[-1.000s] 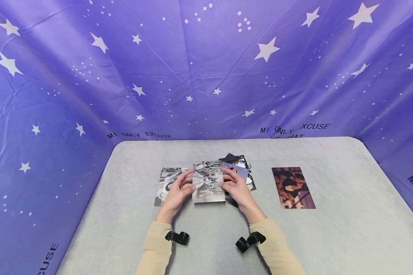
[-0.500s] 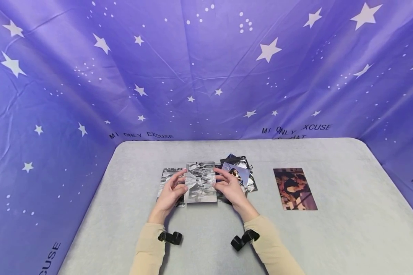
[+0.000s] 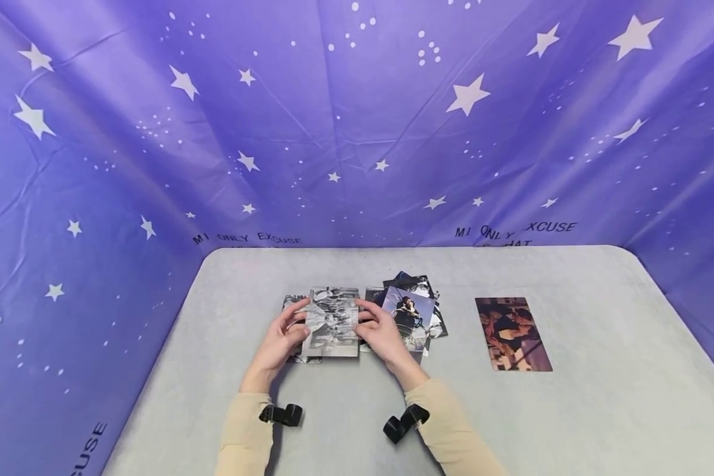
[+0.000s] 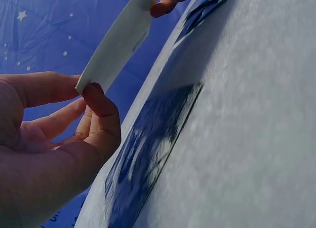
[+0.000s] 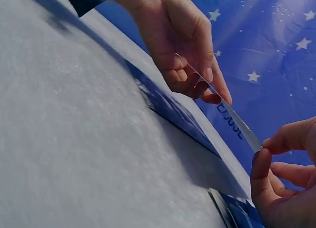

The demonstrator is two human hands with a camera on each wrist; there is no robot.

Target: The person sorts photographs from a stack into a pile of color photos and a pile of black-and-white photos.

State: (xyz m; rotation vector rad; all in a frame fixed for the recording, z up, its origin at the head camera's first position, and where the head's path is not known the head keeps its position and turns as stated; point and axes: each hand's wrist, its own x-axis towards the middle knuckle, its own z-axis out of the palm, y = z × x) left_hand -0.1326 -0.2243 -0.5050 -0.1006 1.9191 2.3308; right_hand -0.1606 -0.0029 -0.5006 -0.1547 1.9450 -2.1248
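A black-and-white photo print point(image 3: 332, 324) is held up off the table between both hands. My left hand point(image 3: 279, 342) pinches its left edge between thumb and index finger, and my right hand point(image 3: 387, 337) pinches its right edge. In the left wrist view the print's pale back point(image 4: 118, 45) shows, slightly bowed. The right wrist view has the print point(image 5: 242, 125) nearly edge-on. Below it on the table lies another black-and-white print point(image 3: 295, 301), largely hidden by the left hand and the held print.
Just right of the hands is a loose, fanned pile of several prints point(image 3: 410, 317), its top one showing a figure against a lilac sky. A dark, warm-toned print point(image 3: 514, 334) lies alone further right on the grey table point(image 3: 601, 396). A purple starry cloth point(image 3: 357, 132) hangs behind.
Both hands have shifted left with the held print, from in front of the pile to over the left print. More of the right-hand pile is uncovered.
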